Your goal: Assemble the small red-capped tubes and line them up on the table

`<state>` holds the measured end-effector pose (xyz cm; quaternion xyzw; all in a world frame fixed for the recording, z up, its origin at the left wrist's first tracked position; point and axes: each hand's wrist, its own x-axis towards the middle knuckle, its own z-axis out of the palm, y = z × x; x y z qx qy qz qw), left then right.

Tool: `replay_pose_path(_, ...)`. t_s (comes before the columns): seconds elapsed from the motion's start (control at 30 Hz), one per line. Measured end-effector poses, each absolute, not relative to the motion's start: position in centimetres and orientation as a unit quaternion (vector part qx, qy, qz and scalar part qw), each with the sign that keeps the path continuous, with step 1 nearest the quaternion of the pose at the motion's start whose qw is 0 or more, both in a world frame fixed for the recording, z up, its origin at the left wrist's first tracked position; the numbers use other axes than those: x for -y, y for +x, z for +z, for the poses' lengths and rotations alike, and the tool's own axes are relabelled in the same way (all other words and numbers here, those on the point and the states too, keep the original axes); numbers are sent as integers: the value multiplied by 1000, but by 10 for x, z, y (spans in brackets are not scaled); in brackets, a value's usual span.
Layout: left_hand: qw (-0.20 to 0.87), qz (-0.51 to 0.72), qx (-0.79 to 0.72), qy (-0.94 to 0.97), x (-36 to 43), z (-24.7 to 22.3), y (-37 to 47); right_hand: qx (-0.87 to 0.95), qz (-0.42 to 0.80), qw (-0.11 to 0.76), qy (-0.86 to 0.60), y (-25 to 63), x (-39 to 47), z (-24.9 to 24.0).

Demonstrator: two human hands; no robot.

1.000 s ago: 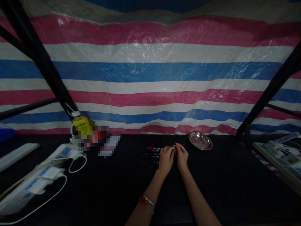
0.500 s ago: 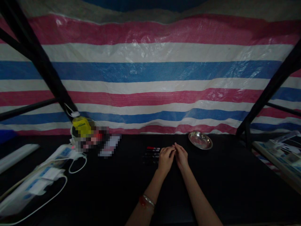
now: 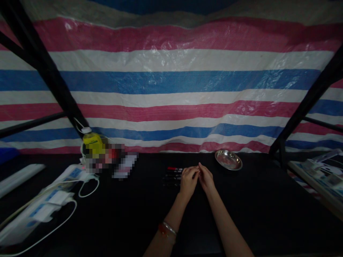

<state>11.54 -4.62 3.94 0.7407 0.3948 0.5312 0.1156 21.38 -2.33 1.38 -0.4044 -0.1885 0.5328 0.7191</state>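
My left hand [image 3: 189, 182] and my right hand [image 3: 206, 178] meet over the black table, fingertips touching. The fingers of both are bent and drawn together; whatever lies between them, if anything, is too small or hidden to name. Just left of my left hand several marker pens lie side by side, pointing left and right. The farthest, a marker with a red end [image 3: 174, 168], shows best; the dark marker [image 3: 173, 175] nearer me blends into the table. My left hand covers their right ends. Beyond my right hand rests a round shiny metal dish [image 3: 227, 164].
White power strips [image 3: 53, 200] with plugs and looping cables cover the left side. A yellow bottle [image 3: 92, 142] stands at the back left, near blurred items. A striped plastic sheet [image 3: 171, 82] hangs behind, between black metal posts [image 3: 50, 78]. A cluttered ledge [image 3: 321, 178] borders the right.
My fingers have shifted very slightly, with the two hands still together in the same place. The markers and the dish have not moved.
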Motion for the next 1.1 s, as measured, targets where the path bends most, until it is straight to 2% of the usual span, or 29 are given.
replay_pose_path(0.2,118,525,-375,755,45,38,116,119,550,728,-391,214,24,17)
replay_pose_path(0.83,121,488,-510,698,46,47,109,270,636,632,-350,206,33,30)
replay_pose_path(0.97,83,442,-584,676,45,46,106,266,595,655,-383,204,33,28)
replay_pose_path(1.1,13,374,-663,648,43,45,101,277,476,705,-448,202,30,23)
